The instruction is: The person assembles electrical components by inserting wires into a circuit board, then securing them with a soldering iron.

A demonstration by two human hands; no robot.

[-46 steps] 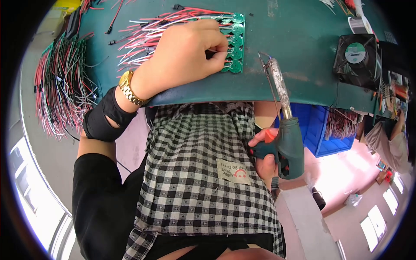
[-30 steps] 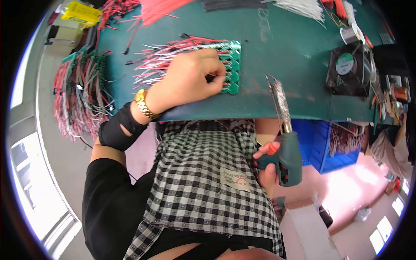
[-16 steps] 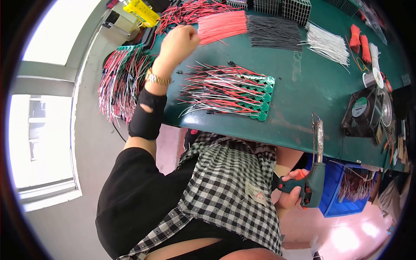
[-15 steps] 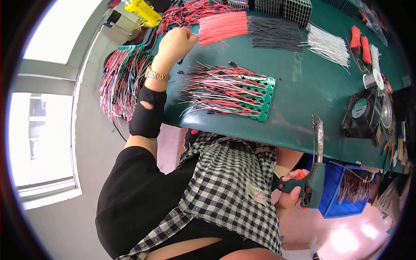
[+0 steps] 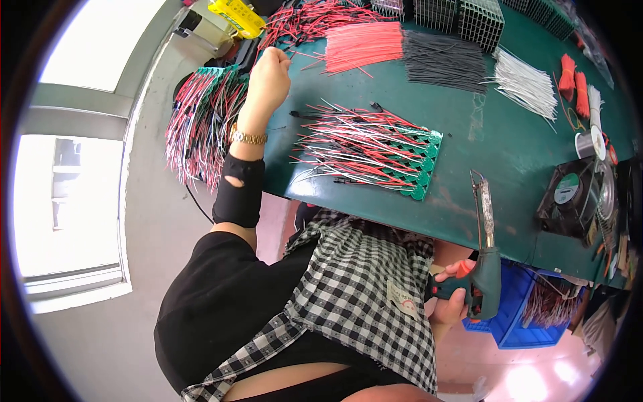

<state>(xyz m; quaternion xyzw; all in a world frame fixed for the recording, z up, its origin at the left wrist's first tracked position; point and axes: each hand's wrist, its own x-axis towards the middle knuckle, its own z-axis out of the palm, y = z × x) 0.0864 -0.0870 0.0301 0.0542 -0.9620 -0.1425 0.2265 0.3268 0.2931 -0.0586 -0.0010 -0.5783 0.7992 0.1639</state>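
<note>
Head view. The left hand (image 5: 268, 70) was closed into a fist at the far left of the green workbench (image 5: 509, 147), beside a loose heap of red and black wire leads (image 5: 301, 20). Whether the fist was clamped on any wire could not be determined. A gold wristwatch (image 5: 248, 137) and a black sleeve cuff (image 5: 238, 191) sat on that forearm.

The right hand (image 5: 449, 301) was held below the bench edge, fingers wrapped tight around the grip of a soldering gun (image 5: 483, 268). The gun had a dark green body and an orange trigger; its long metal barrel pointed up across the bench edge.

A stack of green circuit boards with red, white and black leads attached (image 5: 375, 147) lay on the bench between the two hands, apart from both. A second bundle of wired boards (image 5: 201, 120) hung over the left end of the bench.

Sorted wire bundles lay along the far side: pink-red (image 5: 365, 47), dark grey (image 5: 445, 60), white (image 5: 526, 84). A yellow box (image 5: 236, 15) stood at the far left corner. A black square fan with a round green label (image 5: 569, 197) stood at the right. A blue plastic bin (image 5: 529, 311) sat under the bench. A small pale rectangular label (image 5: 402, 298) was sewn on the checked shirt.
</note>
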